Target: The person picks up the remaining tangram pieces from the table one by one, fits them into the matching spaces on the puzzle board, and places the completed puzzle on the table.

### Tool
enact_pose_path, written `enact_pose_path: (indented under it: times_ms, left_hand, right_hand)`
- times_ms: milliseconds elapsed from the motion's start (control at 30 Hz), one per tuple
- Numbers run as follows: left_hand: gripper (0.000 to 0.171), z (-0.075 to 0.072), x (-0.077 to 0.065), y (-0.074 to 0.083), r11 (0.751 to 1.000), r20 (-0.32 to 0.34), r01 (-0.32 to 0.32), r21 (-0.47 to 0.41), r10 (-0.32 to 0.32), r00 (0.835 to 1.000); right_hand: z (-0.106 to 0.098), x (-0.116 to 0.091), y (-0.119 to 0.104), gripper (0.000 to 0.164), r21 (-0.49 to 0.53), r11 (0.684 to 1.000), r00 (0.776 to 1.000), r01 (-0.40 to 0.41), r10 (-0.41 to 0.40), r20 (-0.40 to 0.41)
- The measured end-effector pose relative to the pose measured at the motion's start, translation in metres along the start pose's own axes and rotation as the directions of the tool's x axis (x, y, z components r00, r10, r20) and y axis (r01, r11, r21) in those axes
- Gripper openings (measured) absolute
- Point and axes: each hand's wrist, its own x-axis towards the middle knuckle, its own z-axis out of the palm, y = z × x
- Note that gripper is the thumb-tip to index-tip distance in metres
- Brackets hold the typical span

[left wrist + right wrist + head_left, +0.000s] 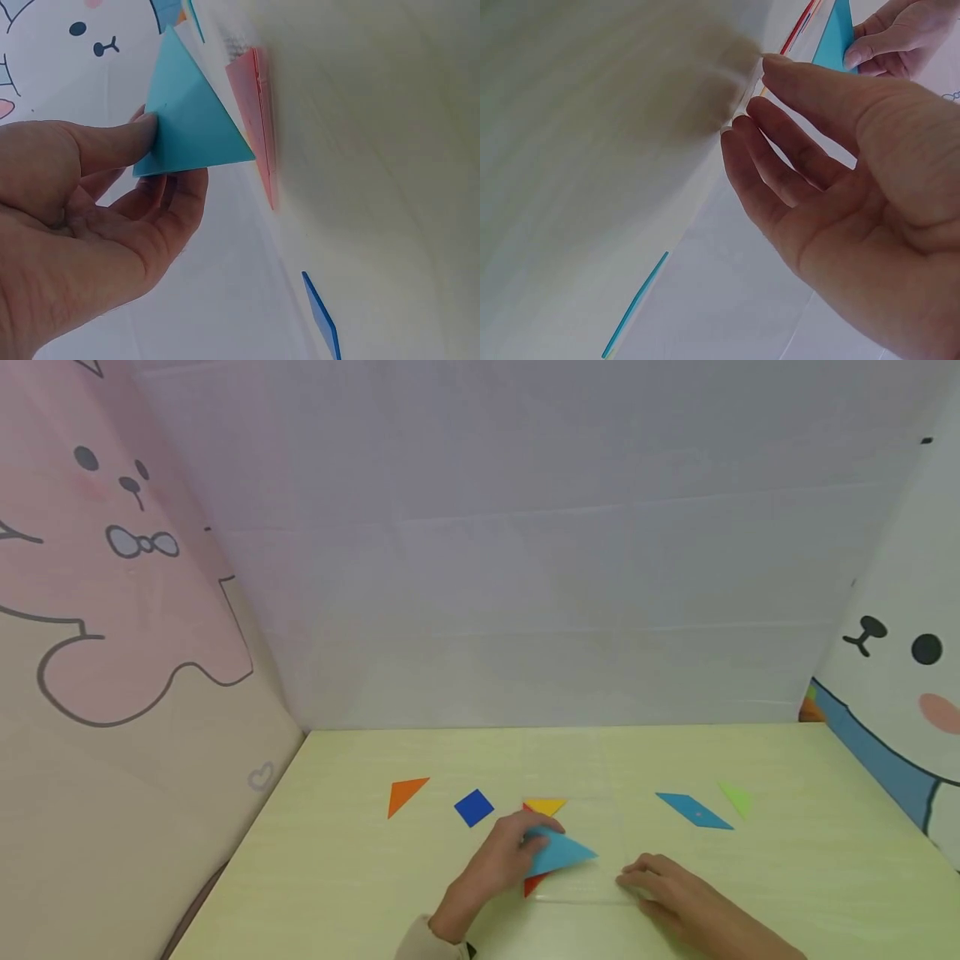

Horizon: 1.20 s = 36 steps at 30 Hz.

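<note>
My left hand [501, 860] pinches a light blue triangle [562, 853] between thumb and fingers. The left wrist view shows this triangle [187, 120] raised above the table and tilted. Beneath it, partly hidden, lies a red piece [534, 885], with a yellow triangle [547, 807] at its far end. Both sit at the left side of a clear, faintly outlined square tray [581, 902]. My right hand [675, 893] rests at the tray's near right corner, its fingers loosely bent and holding nothing. Whether those fingertips touch the tray or only the table, I cannot tell.
To the left lie an orange triangle [403, 795] and a dark blue square [474, 808]. A blue parallelogram [693, 811] and a light green triangle [737, 798] lie to the right. Printed cloth walls stand around the pale yellow-green table [322, 868].
</note>
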Motion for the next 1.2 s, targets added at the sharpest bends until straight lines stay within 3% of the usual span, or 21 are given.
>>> enact_pose_path:
  times_ms: [667,900,1200]
  left_hand:
    - [0.025,0.014,0.009,0.003,0.993,0.145,-0.111,-0.035,0.115,0.983]
    - [0.026,0.019,0.011,0.004,0.993,0.173,-0.119,-0.022,0.121,0.977]
    - [0.024,0.025,0.013,0.006,0.995,0.191,-0.100,-0.010,0.100,0.977]
  right_hand:
    - [-0.001,0.002,-0.005,0.029,-0.004,0.999,0.999,-0.046,0.046,-0.005]
    - [-0.002,-0.001,-0.003,0.028,-0.020,1.000,1.000,-0.007,0.007,-0.021]
    - [-0.002,-0.002,-0.003,0.028,0.009,1.000,1.000,-0.024,0.024,-0.009]
